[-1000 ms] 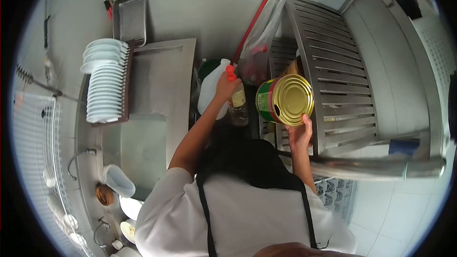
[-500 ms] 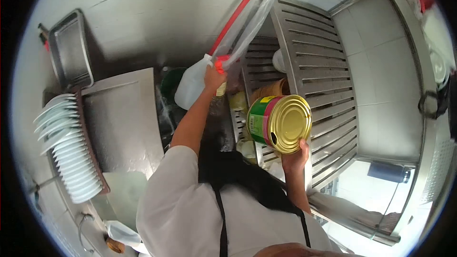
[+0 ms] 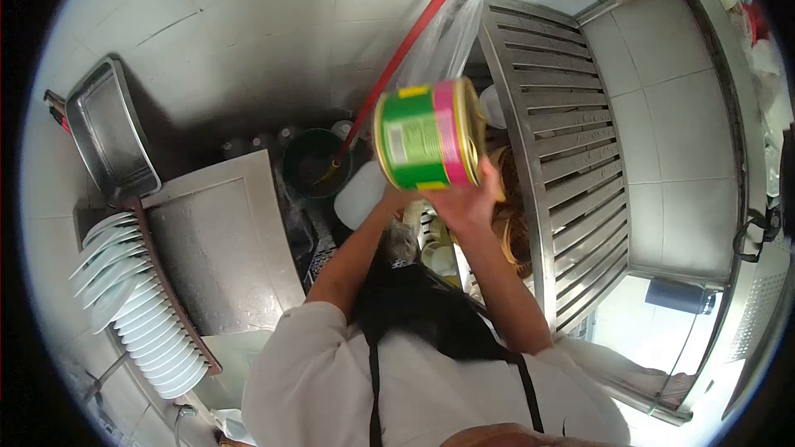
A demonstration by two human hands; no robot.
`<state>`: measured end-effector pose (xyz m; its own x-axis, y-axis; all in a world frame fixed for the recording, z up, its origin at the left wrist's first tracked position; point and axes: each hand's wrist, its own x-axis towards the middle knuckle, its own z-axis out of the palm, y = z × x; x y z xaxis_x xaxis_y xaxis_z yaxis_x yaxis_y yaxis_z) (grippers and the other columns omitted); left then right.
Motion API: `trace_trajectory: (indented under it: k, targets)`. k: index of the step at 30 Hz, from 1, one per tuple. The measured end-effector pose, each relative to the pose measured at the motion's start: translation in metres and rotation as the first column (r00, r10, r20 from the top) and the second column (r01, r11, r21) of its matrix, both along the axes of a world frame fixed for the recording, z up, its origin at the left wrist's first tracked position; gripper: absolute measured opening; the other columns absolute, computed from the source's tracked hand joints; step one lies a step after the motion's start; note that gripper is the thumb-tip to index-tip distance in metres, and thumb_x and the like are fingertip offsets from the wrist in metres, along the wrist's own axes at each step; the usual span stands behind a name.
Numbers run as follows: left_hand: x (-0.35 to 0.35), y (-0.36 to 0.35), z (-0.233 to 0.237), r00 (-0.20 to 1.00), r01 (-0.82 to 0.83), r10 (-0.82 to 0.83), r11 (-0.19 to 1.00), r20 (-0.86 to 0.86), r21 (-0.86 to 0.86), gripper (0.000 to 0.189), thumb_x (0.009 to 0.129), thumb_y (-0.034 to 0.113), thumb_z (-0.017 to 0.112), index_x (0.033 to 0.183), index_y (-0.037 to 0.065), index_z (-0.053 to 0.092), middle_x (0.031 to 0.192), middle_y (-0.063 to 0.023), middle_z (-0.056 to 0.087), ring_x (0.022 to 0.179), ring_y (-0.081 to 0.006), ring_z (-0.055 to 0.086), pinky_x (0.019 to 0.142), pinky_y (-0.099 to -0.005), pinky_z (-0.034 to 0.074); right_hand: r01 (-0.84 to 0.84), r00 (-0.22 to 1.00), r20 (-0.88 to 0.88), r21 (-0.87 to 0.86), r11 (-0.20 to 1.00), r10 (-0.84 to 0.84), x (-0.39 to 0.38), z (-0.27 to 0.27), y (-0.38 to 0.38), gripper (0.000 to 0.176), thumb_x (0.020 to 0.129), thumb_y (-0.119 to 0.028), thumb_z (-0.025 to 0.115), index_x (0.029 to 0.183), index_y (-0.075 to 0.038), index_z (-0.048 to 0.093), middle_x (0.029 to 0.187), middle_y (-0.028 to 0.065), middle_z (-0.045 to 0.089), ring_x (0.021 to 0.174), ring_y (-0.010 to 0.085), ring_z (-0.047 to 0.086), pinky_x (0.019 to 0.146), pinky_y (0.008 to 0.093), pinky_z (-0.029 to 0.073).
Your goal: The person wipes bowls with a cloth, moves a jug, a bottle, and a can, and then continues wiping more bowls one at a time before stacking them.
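The can (image 3: 422,136) has moved. A moment ago it sat to the right of centre with its gold lid turned toward me. Now it is up in the upper middle of the frame, rolled onto its side so the green and pink label shows and the lid faces right. My right hand (image 3: 465,199) is under it, fingers curled up around the lid end in a firm grip. My left hand (image 3: 396,196) has left the orange-capped bottle, which I no longer see, and has come in under the can's lower left edge. It touches there, but the can hides the fingers, so I cannot tell whether that grip is clenched or only propping. So the can rests on nothing and its weight is shared between two arms.

The slatted steel shelves (image 3: 571,116) fill the right of the frame, just beside the can's lid. A plastic bag (image 3: 443,33) hangs just above the can, and a red handle (image 3: 406,50) runs diagonally behind it. The handle runs down to a green bucket (image 3: 313,161) left of centre. A white jug (image 3: 358,199) sits just below the can's left end. Further left are the steel worktop (image 3: 224,257), a row of plates (image 3: 141,306) and a tray (image 3: 108,128) leaning on the wall.
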<state>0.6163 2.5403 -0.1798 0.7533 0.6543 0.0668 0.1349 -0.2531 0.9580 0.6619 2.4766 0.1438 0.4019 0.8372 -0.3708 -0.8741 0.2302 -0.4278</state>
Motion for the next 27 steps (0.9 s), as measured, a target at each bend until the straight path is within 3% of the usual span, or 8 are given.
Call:
trace_trajectory:
  k: [1,3,7,10,15,19,23,27]
  targets:
    - [-0.008,-0.002,0.004,0.994,0.075,-0.078,0.996,0.081,0.039,0.075,0.086,0.039,0.078,0.148,0.008,0.051,0.148,-0.0162,0.058,0.130,-0.0343,0.060,0.108,-0.0451,0.047,-0.028,0.997,-0.072,0.036,0.999,0.030,0.001,-0.016,0.020,0.083,0.091,-0.061,0.058,0.156,-0.012,0.044,0.156,0.0157,0.048,0.142,0.0411,0.045,0.119,0.0619,0.033]
    - [-0.022,0.002,0.035,0.985,0.155,-0.131,0.960,0.116,-0.232,0.075,0.085,0.039,0.080,0.147,0.009,0.052,0.146,-0.0133,0.060,0.129,-0.0327,0.061,0.108,-0.0441,0.046,-0.046,0.987,-0.146,0.106,0.993,0.061,0.004,-0.052,0.053,0.082,0.090,-0.062,0.059,0.154,-0.012,0.046,0.157,0.0172,0.046,0.143,0.0426,0.043,0.119,0.0631,0.032]
    - [-0.049,0.001,0.034,0.963,0.167,-0.240,0.884,-0.118,-0.438,0.067,0.076,0.031,0.083,0.137,0.012,0.060,0.124,-0.0137,0.071,0.115,-0.0350,0.068,0.100,-0.0426,0.052,0.086,0.958,-0.282,0.102,0.991,-0.054,0.034,-0.129,0.085,0.090,0.083,-0.060,0.070,0.153,-0.011,0.040,0.155,0.0192,0.036,0.142,0.0447,0.039,0.117,0.0660,0.031]
    - [-0.064,0.011,0.087,0.941,0.234,-0.257,0.964,-0.219,-0.129,0.060,0.074,0.030,0.079,0.128,0.011,0.064,0.112,-0.0166,0.073,0.106,-0.0387,0.069,0.094,-0.0456,0.055,0.271,0.896,-0.345,-0.078,0.959,-0.281,0.049,-0.152,0.088,0.093,0.076,-0.061,0.072,0.149,-0.013,0.040,0.150,0.0197,0.034,0.142,0.0455,0.036,0.117,0.0695,0.032]
    - [-0.049,0.008,0.127,0.842,0.439,-0.336,0.881,-0.422,0.177,0.051,0.076,0.036,0.074,0.117,0.007,0.064,0.103,-0.0188,0.073,0.095,-0.0418,0.070,0.085,-0.0520,0.056,0.409,0.852,-0.252,-0.230,0.883,-0.460,0.059,-0.145,0.079,0.099,0.076,-0.064,0.072,0.155,-0.017,0.034,0.156,0.0172,0.027,0.140,0.0413,0.037,0.113,0.0664,0.035]
    - [-0.048,-0.005,0.137,0.872,0.414,-0.282,0.861,-0.401,0.295,0.043,0.079,0.034,0.071,0.111,0.007,0.063,0.095,-0.0191,0.071,0.085,-0.0408,0.070,0.079,-0.0533,0.056,0.390,0.874,-0.198,-0.256,0.884,-0.443,0.073,-0.134,0.065,0.095,0.077,-0.068,0.067,0.153,-0.018,0.039,0.156,0.0164,0.032,0.138,0.0411,0.041,0.112,0.0659,0.036]
    - [-0.056,-0.010,0.148,0.872,0.368,-0.171,0.847,-0.458,0.385,0.037,0.079,0.028,0.070,0.111,0.009,0.064,0.089,-0.0172,0.069,0.080,-0.0387,0.071,0.072,-0.0511,0.056,0.196,0.938,-0.247,-0.197,0.961,-0.242,0.094,-0.127,0.038,0.094,0.077,-0.068,0.066,0.152,-0.017,0.042,0.156,0.0165,0.034,0.138,0.0428,0.041,0.112,0.0666,0.035]
    - [-0.061,-0.016,0.164,0.866,0.353,-0.114,0.829,-0.487,0.433,0.037,0.078,0.026,0.072,0.111,0.011,0.064,0.090,-0.0144,0.068,0.080,-0.0360,0.071,0.070,-0.0489,0.054,0.173,0.979,-0.075,-0.199,0.965,-0.191,0.089,-0.127,0.026,0.094,0.076,-0.069,0.068,0.150,-0.017,0.044,0.154,0.0160,0.035,0.137,0.0428,0.042,0.111,0.0662,0.037]
